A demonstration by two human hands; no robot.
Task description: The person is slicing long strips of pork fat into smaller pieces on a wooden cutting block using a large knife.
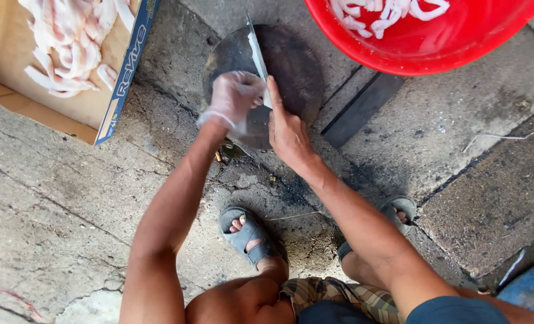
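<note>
Broad steel cleaver blade [257, 51], standing on edge across a round dark chopping block [291, 66], upper centre of the frame. Pale strip of raw meat [267, 96] lying against the blade's lower end.

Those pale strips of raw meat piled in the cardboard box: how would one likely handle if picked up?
The pale strips look thin and draped over one another, so probably floppy. Their wet sheen suggests they are slippery; the left hand wears a thin glove. Each seems light.
</note>
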